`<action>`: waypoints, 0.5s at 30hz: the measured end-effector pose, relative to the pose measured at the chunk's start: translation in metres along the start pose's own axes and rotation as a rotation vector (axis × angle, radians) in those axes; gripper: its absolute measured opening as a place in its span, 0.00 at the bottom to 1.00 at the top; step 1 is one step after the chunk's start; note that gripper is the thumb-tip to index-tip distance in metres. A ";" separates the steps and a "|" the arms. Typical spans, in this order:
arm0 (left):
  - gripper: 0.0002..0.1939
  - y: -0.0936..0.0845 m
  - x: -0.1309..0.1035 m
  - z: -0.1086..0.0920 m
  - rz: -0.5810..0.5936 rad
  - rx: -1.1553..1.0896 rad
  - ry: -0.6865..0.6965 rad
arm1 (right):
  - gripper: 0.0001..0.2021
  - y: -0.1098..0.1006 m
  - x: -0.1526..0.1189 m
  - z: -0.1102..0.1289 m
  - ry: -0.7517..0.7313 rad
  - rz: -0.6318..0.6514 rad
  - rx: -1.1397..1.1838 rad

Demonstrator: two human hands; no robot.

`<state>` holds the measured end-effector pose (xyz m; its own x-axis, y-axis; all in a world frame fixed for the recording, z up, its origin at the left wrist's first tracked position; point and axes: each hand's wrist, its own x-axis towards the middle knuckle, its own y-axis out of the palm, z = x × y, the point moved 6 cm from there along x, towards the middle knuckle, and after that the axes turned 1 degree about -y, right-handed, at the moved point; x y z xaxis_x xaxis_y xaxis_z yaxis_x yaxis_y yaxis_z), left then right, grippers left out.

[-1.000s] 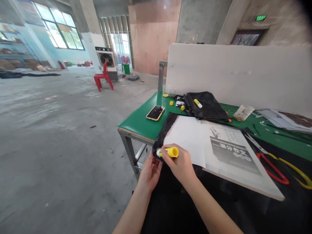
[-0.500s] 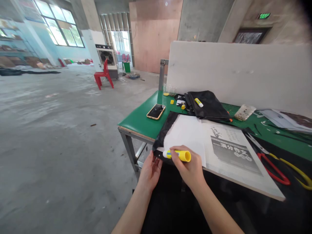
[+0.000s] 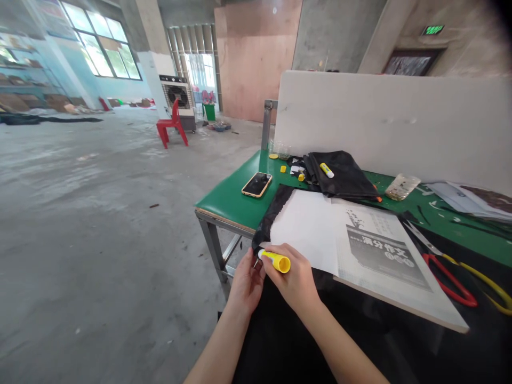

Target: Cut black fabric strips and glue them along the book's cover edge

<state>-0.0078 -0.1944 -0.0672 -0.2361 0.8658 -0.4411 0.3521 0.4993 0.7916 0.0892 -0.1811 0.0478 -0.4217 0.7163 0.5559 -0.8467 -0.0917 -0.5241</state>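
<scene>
Gluing step: right hand [image 3: 296, 279] grips glue stick [image 3: 275, 260], tip pressed at black sheet [image 3: 269, 222] corner; left hand [image 3: 247, 282] pinches the corner. Next likely needs steady strokes along the edge.

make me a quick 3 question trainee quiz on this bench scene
1. True or false: the right hand holds a yellow glue stick.
2. Which lies nearest the table's left edge? A) phone B) scissors C) plastic cup
3. Fill in: the left hand touches the corner of the black ____ under the white paper.

Key: 1 true; 2 A; 3 fabric
</scene>
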 end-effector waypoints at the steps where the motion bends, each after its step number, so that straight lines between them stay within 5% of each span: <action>1: 0.08 0.000 0.000 0.001 -0.001 0.001 -0.012 | 0.09 0.000 0.000 0.000 -0.006 0.003 0.008; 11: 0.11 0.006 -0.008 0.003 0.073 -0.031 -0.096 | 0.08 0.005 -0.010 0.018 -0.049 0.223 0.218; 15: 0.06 0.004 -0.005 -0.003 0.041 -0.063 -0.019 | 0.11 -0.017 -0.011 0.015 0.109 0.085 0.331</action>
<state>-0.0082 -0.1969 -0.0604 -0.2057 0.8860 -0.4155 0.3036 0.4614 0.8336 0.1035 -0.1976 0.0600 -0.4732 0.7642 0.4382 -0.8768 -0.3605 -0.3181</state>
